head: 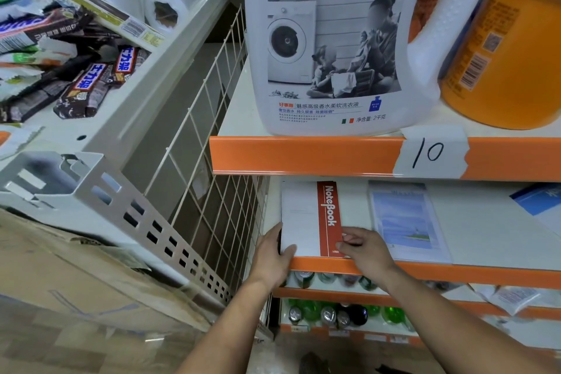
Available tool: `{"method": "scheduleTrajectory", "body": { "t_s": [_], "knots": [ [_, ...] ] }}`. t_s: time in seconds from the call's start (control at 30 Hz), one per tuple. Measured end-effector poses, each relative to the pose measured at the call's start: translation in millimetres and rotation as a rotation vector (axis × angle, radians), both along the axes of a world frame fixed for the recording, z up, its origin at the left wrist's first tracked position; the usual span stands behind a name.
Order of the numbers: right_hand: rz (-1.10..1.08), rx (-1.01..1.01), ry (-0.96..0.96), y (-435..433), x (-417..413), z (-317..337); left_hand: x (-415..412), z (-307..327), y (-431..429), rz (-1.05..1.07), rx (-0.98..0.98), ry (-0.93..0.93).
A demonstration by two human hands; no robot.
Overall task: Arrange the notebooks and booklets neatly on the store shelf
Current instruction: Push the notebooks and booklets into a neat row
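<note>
In the head view, the white notebook with a red-orange lettered band (303, 215) is seen lying flat at the left end of the orange-edged store shelf (455, 275). Its long axis runs front to back, with the band on the right. Its near corners are gripped by the left hand (273, 255) and pinched by the right hand (364, 249). A pale-blue sleeved booklet (406, 222) lies near, roughly parallel. A dark-blue booklet (540, 197) lies askew, so the arranging is judged unfinished.

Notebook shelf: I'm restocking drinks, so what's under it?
Below the shelf holding the notebook, cans and green bottles stand on two lower shelves. Its orange edge hides most of the top row and anything farther back.
</note>
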State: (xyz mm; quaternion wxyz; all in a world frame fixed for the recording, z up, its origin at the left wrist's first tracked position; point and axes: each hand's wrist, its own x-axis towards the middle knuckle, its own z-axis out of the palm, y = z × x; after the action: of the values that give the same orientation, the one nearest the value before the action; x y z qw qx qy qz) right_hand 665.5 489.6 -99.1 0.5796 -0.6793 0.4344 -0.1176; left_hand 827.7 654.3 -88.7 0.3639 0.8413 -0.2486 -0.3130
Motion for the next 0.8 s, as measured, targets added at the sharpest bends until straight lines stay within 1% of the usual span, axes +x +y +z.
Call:
{"method": "scheduleTrajectory", "body": {
  "t_s": [0.13,0.57,0.67,0.8],
  "knots": [
    [0.005,-0.005,0.008,-1,3,0,-1,2,-1,0.028,0.003,0.008],
    [0.064,0.007,0.106,-4,-1,12,-5,11,0,0.003,0.041,-0.022],
    [0.097,0.002,0.116,-7,-2,23,-10,23,-1,-0.028,0.041,-0.099],
    [0.183,-0.142,0.198,-22,-10,49,-16,45,-9,-0.092,0.056,-0.286]
  ]
}}
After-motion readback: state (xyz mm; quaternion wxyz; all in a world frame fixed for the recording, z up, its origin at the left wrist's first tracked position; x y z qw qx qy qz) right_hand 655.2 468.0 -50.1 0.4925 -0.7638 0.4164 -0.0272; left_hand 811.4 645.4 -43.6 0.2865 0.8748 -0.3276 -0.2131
